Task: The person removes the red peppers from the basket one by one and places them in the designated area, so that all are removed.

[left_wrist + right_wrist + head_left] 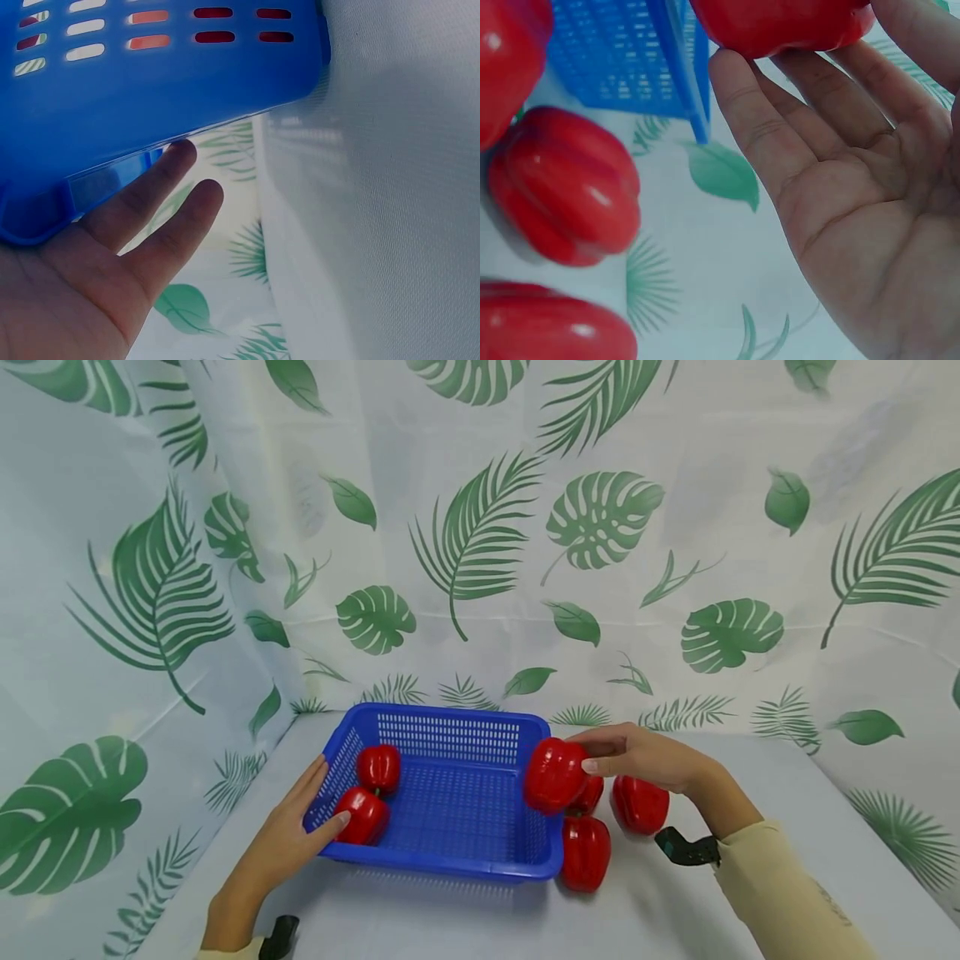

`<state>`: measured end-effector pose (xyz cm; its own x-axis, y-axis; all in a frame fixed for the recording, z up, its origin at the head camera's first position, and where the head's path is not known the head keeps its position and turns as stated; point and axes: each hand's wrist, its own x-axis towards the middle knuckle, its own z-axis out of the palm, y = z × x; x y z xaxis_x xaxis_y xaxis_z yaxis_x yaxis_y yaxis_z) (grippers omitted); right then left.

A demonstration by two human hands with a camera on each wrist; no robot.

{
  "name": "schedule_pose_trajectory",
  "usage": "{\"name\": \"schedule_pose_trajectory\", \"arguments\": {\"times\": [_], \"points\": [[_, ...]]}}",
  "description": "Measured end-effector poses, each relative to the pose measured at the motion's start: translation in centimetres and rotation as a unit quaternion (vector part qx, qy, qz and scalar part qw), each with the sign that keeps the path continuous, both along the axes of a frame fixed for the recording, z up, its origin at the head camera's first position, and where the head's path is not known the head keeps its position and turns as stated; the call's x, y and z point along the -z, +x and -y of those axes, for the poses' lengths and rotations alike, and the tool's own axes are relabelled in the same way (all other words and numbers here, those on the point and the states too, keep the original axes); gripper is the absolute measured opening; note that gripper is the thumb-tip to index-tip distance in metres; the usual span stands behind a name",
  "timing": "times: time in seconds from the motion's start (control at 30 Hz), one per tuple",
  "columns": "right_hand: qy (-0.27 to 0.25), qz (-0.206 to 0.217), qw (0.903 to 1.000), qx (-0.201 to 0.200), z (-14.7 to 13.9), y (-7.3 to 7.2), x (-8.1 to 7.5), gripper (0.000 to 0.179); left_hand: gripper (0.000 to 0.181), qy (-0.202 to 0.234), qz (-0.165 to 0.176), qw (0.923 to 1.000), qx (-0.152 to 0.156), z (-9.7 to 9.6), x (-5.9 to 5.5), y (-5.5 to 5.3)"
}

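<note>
By the basket (442,863), held pepper (553,775); sleeve marking (831,904) illegible.

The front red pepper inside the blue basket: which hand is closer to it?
Left. The left hand is at the left end of the blue basket, its thumb right by that front pepper. The right hand is over by the other end, holding a different pepper.

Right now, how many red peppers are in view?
6: two red peppers in the basket, one in the right hand, three on the table beside the basket.
</note>
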<state>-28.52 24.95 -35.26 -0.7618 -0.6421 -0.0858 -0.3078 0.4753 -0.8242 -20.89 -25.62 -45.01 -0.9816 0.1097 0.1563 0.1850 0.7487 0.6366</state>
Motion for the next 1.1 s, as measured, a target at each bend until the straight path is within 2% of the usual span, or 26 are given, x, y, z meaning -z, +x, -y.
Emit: {"name": "schedule_pose_trajectory", "arguments": {"times": [0.13, 0.43, 0.6, 1.1], "points": [[0.000, 0.000, 0.9999, 0.011, -1.2, 0.3, 0.2, 0.058, 0.099, 0.001, 0.000, 1.0000, 0.002, 0.0, 0.1, 0.0], [-0.032, 0.037, 0.9988, 0.005, -3.6, 1.0, 0.8, 0.061, 0.099, 0.004, -0.003, 1.0000, 0.005, 0.0, 0.1, 0.1], [-0.026, 0.030, 0.9992, 0.000, -4.7, 1.3, 1.1, 0.056, 0.099, 0.003, -0.003, 1.0000, 0.004, -0.1, 0.0, 0.1], [-0.023, 0.058, 0.9980, 0.012, -7.8, 2.8, 2.5, 0.054, 0.098, -0.001, -0.003, 1.0000, 0.001, -0.2, -0.3, 0.3]]}}
